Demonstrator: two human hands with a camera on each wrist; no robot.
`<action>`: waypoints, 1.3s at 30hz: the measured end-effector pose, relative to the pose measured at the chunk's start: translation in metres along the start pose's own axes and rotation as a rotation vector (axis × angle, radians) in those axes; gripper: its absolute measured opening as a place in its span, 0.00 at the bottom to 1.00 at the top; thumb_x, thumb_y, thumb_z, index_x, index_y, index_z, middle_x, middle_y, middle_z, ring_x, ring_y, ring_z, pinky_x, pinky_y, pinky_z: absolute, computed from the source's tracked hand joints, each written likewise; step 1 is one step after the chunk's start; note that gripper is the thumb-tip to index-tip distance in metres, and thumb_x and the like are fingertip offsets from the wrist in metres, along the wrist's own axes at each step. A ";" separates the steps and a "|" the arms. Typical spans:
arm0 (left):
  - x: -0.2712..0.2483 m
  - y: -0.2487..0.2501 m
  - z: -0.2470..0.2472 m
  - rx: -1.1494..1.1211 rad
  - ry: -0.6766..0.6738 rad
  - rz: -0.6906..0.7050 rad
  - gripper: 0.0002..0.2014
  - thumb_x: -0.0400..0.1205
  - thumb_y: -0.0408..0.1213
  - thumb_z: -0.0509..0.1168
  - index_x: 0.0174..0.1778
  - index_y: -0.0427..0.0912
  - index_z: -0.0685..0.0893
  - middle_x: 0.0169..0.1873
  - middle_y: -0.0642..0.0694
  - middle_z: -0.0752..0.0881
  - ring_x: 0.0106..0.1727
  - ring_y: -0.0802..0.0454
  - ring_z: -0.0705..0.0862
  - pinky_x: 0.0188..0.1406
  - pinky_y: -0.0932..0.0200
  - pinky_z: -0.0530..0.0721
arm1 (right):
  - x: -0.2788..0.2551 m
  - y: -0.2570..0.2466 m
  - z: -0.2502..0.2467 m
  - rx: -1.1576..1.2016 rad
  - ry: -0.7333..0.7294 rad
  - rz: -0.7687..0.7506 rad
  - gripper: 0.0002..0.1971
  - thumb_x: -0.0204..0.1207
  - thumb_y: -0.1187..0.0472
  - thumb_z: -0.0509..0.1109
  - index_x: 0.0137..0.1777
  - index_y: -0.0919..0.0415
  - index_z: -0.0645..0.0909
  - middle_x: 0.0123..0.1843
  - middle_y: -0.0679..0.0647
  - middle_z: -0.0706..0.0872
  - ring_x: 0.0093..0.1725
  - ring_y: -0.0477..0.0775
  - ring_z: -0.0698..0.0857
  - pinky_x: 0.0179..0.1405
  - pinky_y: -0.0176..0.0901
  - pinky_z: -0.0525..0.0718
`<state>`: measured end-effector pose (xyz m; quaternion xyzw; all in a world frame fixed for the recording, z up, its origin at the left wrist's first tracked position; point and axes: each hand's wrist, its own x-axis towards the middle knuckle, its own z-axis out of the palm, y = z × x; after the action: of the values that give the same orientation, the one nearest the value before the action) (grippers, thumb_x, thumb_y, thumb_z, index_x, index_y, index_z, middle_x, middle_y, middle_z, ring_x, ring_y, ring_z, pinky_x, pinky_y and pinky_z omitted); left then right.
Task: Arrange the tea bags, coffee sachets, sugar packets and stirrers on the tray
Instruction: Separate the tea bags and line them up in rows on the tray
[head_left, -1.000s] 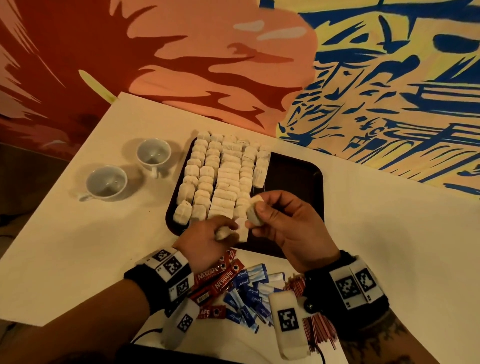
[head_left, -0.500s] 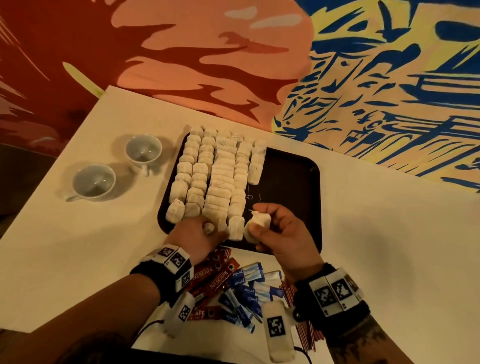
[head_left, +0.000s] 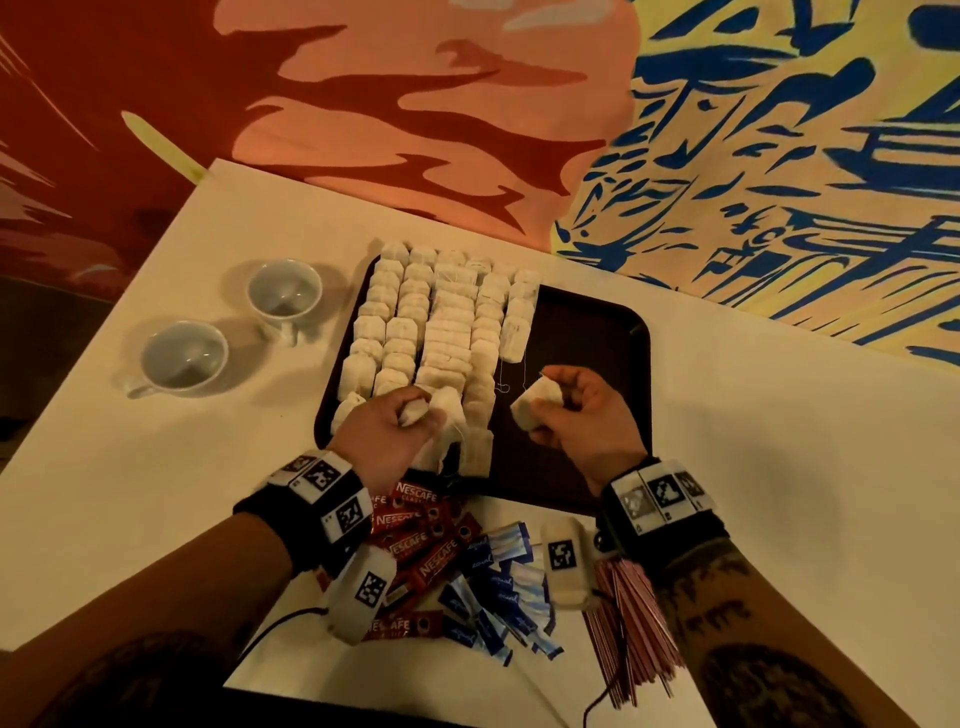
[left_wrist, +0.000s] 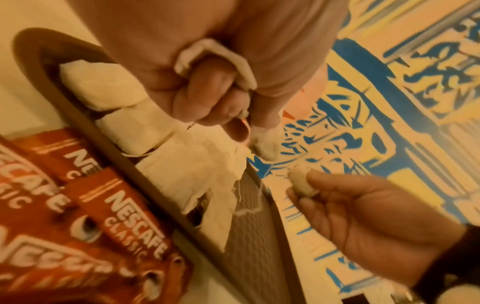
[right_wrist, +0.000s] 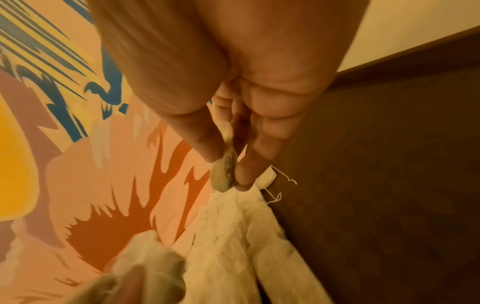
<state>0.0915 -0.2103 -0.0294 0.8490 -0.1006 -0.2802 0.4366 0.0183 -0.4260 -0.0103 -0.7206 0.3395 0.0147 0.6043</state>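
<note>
One tea bag (head_left: 535, 406) is pinched in the right hand (head_left: 582, 415) over the bare half of the tray (head_left: 587, 332); another tea bag (head_left: 414, 412) is enclosed by the curled left hand (head_left: 387, 434) at the near ends of the rows (head_left: 441, 322). Loose threads (head_left: 501, 382) are trailed beside the rows. If a thread is snagged, laid bags may be dragged askew. Coffee sachets (head_left: 415, 540), sugar packets (head_left: 498, 587) and stirrers (head_left: 631, 623) are left on the bench (head_left: 779, 441).
</note>
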 end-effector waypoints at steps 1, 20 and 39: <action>0.002 0.000 -0.001 -0.042 0.015 0.003 0.05 0.84 0.48 0.67 0.44 0.53 0.81 0.34 0.56 0.84 0.39 0.55 0.82 0.36 0.64 0.74 | 0.007 0.001 -0.001 -0.031 -0.004 0.007 0.19 0.75 0.68 0.78 0.61 0.50 0.80 0.57 0.49 0.87 0.49 0.52 0.91 0.46 0.51 0.93; 0.024 -0.009 -0.023 -0.311 0.131 -0.073 0.03 0.82 0.39 0.71 0.48 0.53 0.88 0.33 0.57 0.89 0.27 0.69 0.81 0.29 0.73 0.75 | 0.129 -0.022 0.020 -1.055 -0.175 -0.090 0.03 0.76 0.55 0.77 0.45 0.50 0.86 0.52 0.51 0.89 0.51 0.52 0.86 0.45 0.41 0.80; 0.024 0.023 -0.008 -0.150 0.069 0.024 0.13 0.78 0.43 0.75 0.56 0.54 0.82 0.44 0.63 0.85 0.41 0.76 0.82 0.37 0.83 0.75 | 0.064 -0.038 0.021 -0.377 -0.132 -0.180 0.11 0.81 0.49 0.72 0.60 0.49 0.83 0.53 0.47 0.88 0.49 0.50 0.89 0.47 0.46 0.88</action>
<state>0.1174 -0.2287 -0.0170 0.8218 -0.0744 -0.2525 0.5053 0.0950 -0.4369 -0.0112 -0.8458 0.2248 0.0711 0.4785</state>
